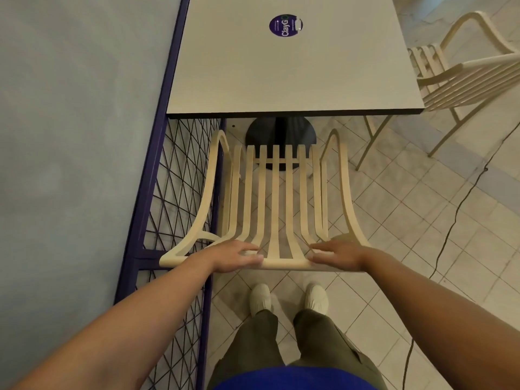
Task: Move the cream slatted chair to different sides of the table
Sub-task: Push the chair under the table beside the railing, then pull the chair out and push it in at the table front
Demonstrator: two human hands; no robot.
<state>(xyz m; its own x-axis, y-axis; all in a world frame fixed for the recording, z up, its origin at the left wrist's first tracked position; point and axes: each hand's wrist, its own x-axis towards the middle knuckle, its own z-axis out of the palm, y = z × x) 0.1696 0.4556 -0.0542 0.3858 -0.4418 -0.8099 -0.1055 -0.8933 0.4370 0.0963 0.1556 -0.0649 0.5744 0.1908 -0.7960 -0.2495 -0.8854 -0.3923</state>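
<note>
The cream slatted chair (274, 192) stands at the near side of the table (281, 77), its seat facing the black pedestal base (281, 132), with a purple mesh fence (174, 192) just beside it on the left. The left hand (236, 256) and right hand (339, 254) each grip the backrest's top rail, fingers curled over it, one either side of the middle slat. A second cream chair (464, 71) sits at the table's right side.

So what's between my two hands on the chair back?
In the head view, between the left hand and right hand lies only a bare stretch of top rail on the cream slatted chair, where the middle slat joins it.
</note>
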